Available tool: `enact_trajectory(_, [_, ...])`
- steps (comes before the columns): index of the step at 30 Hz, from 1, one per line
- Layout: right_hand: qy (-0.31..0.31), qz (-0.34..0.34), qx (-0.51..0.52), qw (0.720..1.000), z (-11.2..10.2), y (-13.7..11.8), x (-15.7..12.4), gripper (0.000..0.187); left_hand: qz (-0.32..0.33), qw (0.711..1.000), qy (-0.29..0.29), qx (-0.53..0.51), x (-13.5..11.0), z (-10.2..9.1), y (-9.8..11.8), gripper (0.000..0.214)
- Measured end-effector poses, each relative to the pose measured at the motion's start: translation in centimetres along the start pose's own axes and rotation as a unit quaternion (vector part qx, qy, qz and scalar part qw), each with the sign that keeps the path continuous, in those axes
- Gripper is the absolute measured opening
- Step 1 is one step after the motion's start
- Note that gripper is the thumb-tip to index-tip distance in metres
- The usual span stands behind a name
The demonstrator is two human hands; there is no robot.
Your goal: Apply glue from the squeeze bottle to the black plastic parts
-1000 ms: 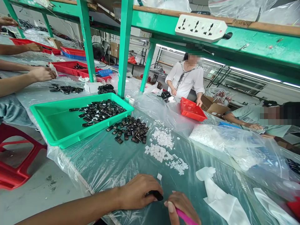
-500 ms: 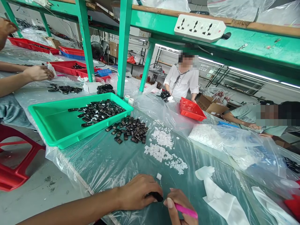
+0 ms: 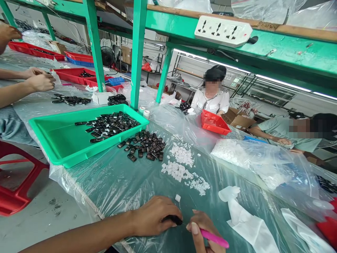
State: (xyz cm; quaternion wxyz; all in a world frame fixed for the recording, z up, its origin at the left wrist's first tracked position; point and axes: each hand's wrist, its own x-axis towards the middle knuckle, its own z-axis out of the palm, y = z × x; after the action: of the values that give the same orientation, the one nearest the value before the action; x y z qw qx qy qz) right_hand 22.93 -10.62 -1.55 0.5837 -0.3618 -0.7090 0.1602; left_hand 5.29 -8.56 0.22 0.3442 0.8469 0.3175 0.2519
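Observation:
My left hand [image 3: 155, 216] is closed around a small black plastic piece [image 3: 173, 220], whose rounded end sticks out from under the fingers. Close to its right, my right hand [image 3: 204, 230] pinches a pink-handled tool [image 3: 214, 239]. A thin tip seems to reach from it toward the black piece; whether they touch I cannot tell. One small white block [image 3: 178, 198] lies just beyond my hands. Farther off are heaps of small white pieces [image 3: 177, 171] and a pile of black pieces [image 3: 147, 144]. Many similar pieces lie in a green tray [image 3: 60, 140].
A plastic bag of white pieces [image 3: 237, 154] and a white cloth [image 3: 252, 225] lie to the right. A red tray [image 3: 214, 123] stands farther back. Green posts [image 3: 138, 52] carry a shelf with a power strip [image 3: 222, 31]. Other people work at left and across.
My right hand has shifted slightly right, away from the black piece, and the pink handle has moved with it. My left hand keeps its hold. The person across has leaned down.

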Motion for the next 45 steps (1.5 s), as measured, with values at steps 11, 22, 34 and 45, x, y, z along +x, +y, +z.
enact_trajectory(11, [-0.035,-0.035,-0.032,0.998,-0.12,0.26,-0.11,0.019,-0.002,1.000,0.003,0.006,0.11,-0.20,0.35,0.017])
enact_trajectory(22, [-0.049,-0.031,-0.017,0.998,-0.31,0.31,-0.10,0.020,-0.001,1.000,-0.005,0.003,0.00,-0.14,0.18,0.019])
enact_trajectory(34, [-0.042,-0.053,-0.021,0.998,-0.13,0.49,-0.19,0.021,-0.002,1.000,0.001,0.002,0.07,-0.08,0.28,0.018])
enact_trajectory(45, [-0.040,-0.021,0.016,0.999,-0.23,0.18,-0.06,0.020,-0.006,1.000,-0.001,-0.007,0.11,-0.15,0.41,0.019])
